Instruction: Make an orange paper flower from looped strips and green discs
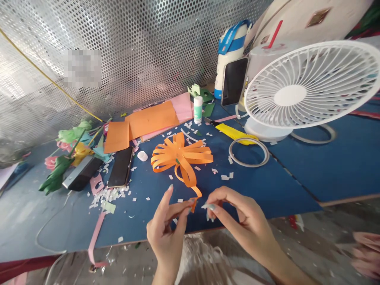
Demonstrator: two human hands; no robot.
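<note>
- Orange paper flower (178, 156): centre of the frame, on the blue table (285, 194).
- Left hand (166, 221), lower centre: fingertips pinching the flower's trailing strip (197, 192).
- Right hand (242, 211), just beside it: thumb and finger pinched on a white scrap (204, 206).
- Glue stick (197, 111) above; tape roll (265, 158) right; white fan (290, 95) upper right.

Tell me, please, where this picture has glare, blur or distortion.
Head view, top: glare whitens parts of the metal wall, and a pixelated patch covers one spot; head view, right: the fan looks stretched, perhaps by a wide lens; head view, centre: the orange paper loops are fairly clear; head view, lower right corner: a pinkish shape is blurred.
</note>
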